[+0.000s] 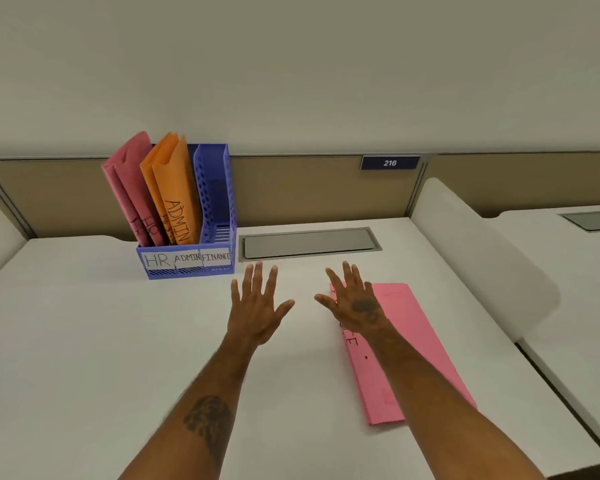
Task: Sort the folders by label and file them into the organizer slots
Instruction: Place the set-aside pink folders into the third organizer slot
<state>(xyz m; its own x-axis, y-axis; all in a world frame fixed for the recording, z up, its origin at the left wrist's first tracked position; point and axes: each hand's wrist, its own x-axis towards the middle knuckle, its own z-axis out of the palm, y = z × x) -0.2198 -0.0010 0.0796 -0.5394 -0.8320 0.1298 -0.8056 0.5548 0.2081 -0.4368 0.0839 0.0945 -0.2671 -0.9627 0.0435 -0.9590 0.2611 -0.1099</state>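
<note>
- Head view: a white desk [84, 341] is stretching wide and bare on the left and near side, leaving open room there; its right edge is running diagonally just beyond a pink folder [416, 341].
- The pink folder is lying flat on the right of the desk, pointing from near to far, close to that right edge.
- The left hand [257, 306] is hovering with fingers spread wide, gripping nothing, in the gap between the folder and a blue organizer [191, 261].
- The right hand [355, 303] is also spreading flat and empty, over the folder's far left corner; contact cannot be told.
- The organizer is standing at the far left against the partition, labelled HR, ADMIN, FINANCE; dark pink folders [132, 188] are leaning in the left slot, orange folders [172, 188] in the middle one.
- A grey cable hatch [309, 242] is sitting just right of the organizer.
- The right forearm is covering most of the flat folder's writing; only an "E" is reading clearly.
</note>
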